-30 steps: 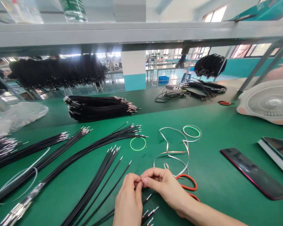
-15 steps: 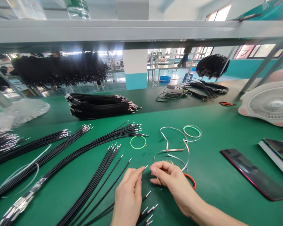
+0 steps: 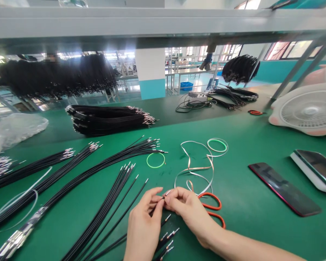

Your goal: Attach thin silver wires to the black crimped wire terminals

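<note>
Clock centred on the hands. Thin black cable is held at centre, over the green desk; its metal-tipped end is pinched between thumb and fingertips of the left hand. The right hand is closed on the same end. Noted: black cable bundle at 9 o'clock, bright green ring at 12, white-and-copper strip at 1, orange-handled scissors, partly covered, at 3.

The left hand points upward with its thumb and fingers bent into a pinch, and the right hand, pinching also, faces it with fingertips very close together, while the bare right forearm extends toward the lower right
</note>
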`<state>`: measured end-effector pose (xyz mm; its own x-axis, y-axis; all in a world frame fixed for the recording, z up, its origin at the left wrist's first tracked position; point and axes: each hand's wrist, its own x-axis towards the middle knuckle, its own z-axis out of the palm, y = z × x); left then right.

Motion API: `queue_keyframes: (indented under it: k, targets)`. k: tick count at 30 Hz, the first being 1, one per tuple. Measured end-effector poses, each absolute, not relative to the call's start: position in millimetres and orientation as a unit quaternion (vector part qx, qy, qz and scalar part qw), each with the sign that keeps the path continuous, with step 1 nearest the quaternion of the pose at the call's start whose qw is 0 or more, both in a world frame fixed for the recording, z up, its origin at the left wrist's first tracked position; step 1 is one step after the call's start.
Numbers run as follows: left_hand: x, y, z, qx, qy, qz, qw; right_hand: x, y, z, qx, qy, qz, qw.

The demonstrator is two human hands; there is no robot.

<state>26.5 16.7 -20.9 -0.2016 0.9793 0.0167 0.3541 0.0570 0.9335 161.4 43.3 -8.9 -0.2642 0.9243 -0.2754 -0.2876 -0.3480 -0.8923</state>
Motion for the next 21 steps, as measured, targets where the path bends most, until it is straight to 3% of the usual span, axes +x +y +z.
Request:
queue_keyframes:
  k: [21]
  targets:
    - [31,9,-8,0.558,0.613,0.447,0.336,164,44,-2,-0.409,-0.364,0.72,0.426]
